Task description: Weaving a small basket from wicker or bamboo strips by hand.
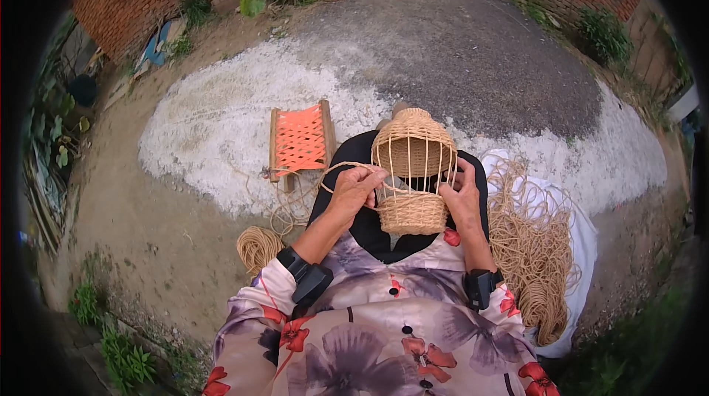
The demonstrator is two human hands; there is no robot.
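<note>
Floral shirt (369, 348) up closest, then wicker basket (413, 216) on lap (354, 149). Pinching cord (338, 166) with left hand (354, 189), gripping basket's side with right hand (461, 195). Woven tight both ends, open-ribbed through middle, so prob partway done, gap left unfilled.
</note>
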